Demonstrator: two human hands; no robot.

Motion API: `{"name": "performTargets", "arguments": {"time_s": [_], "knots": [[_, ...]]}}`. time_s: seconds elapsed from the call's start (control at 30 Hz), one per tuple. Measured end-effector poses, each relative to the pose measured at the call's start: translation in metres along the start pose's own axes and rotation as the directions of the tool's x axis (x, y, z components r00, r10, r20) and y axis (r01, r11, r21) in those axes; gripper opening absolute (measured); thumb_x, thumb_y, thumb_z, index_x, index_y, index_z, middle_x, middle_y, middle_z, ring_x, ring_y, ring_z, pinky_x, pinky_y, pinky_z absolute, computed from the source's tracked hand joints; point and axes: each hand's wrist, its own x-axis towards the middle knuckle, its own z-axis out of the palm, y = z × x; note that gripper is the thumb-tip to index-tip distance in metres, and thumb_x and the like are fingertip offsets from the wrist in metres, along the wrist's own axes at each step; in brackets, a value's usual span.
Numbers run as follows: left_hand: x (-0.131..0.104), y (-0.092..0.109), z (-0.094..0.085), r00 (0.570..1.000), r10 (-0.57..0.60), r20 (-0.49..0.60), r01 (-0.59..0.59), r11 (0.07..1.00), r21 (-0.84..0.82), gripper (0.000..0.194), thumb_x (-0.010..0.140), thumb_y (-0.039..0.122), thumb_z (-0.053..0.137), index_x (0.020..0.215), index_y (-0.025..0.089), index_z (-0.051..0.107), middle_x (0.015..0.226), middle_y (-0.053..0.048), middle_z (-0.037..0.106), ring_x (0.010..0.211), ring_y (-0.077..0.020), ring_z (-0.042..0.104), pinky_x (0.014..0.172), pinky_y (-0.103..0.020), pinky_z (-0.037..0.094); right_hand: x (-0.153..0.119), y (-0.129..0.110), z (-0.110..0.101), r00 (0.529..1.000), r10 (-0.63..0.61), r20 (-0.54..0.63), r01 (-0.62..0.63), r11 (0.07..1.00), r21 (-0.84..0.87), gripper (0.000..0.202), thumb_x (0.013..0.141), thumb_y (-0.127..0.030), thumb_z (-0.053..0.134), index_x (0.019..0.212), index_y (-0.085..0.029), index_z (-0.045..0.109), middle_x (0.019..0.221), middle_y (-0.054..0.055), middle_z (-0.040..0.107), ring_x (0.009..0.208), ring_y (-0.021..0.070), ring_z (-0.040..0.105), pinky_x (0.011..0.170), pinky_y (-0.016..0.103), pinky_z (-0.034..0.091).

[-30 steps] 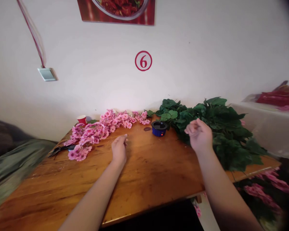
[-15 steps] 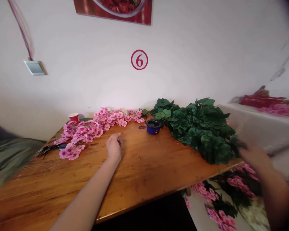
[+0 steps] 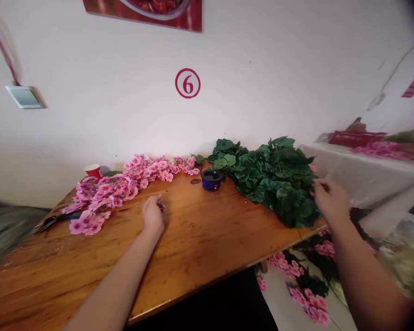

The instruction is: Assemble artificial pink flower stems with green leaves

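My left hand hovers over or rests on the wooden table, its fingers loosely curled and nothing showing in them. At the right end of a heap of green artificial leaves, my right hand has its fingers pinched together at the outermost leaves. Between the hands, further back, stands a small blue pot with a black rim and a lit red light. Pink artificial flowers lie in a long pile across the back left.
Black-handled scissors lie at the left edge beside a red paper cup. More pink flowers lie below the table's right edge. A covered table with a red bag stands at the right.
My right hand has moved up and inward along the right edge of the leaf heap. The view has turned slightly right; my left hand stays much the same.
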Motion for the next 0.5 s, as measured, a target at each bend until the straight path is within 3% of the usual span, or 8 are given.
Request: {"name": "performTargets", "arguments": {"time_s": [0.13, 0.23, 0.37, 0.5], "knots": [[0.000, 0.000, 0.000, 1.000, 0.012, 0.004, -0.012, 0.999, 0.033, 0.024, 0.064, 0.036, 0.061, 0.054, 0.019, 0.047, 0.050, 0.006, 0.045, 0.048, -0.0103, 0.043, 0.048, -0.026, 0.032, 0.035, -0.050, 0.019, 0.953, 0.076, 0.292, -0.089, 0.995, 0.033, 0.037, 0.090, -0.036, 0.048, 0.110, -0.015, 0.072, 0.115, 0.016, 0.071, 0.110, 0.0297, 0.062, 0.093, 0.037, 0.044], [-0.002, 0.002, 0.001, 1.000, 0.013, 0.011, -0.013, 0.999, 0.038, 0.024, 0.065, 0.035, 0.061, 0.054, 0.019, 0.047, 0.050, 0.006, 0.044, 0.048, -0.0101, 0.042, 0.048, -0.026, 0.032, 0.056, -0.064, 0.041, 0.925, 0.120, 0.362, -0.143, 0.989, 0.036, 0.039, 0.089, -0.039, 0.053, 0.098, -0.008, 0.074, 0.104, 0.023, 0.072, 0.103, 0.0343, 0.065, 0.091, 0.042, 0.044], [-0.004, 0.004, 0.001, 1.000, 0.011, 0.025, -0.012, 1.000, 0.027, 0.024, 0.065, 0.035, 0.061, 0.054, 0.019, 0.046, 0.049, 0.006, 0.044, 0.046, -0.0097, 0.042, 0.048, -0.025, 0.032, 0.070, -0.065, 0.063, 0.890, 0.134, 0.436, -0.209, 0.970, 0.127, 0.044, 0.096, -0.038, 0.046, 0.087, -0.006, 0.074, 0.081, 0.020, 0.073, 0.081, 0.0276, 0.069, 0.081, 0.037, 0.047], [-0.005, 0.004, 0.000, 0.999, 0.010, 0.033, -0.011, 1.000, 0.016, 0.024, 0.064, 0.035, 0.062, 0.053, 0.019, 0.047, 0.047, 0.006, 0.045, 0.046, -0.0099, 0.042, 0.047, -0.025, 0.031, 0.071, -0.067, 0.073, 0.891, 0.089, 0.445, -0.197, 0.959, 0.202, 0.034, 0.092, -0.032, 0.055, 0.077, -0.008, 0.074, 0.076, 0.017, 0.073, 0.073, 0.0239, 0.068, 0.076, 0.034, 0.047]]}}
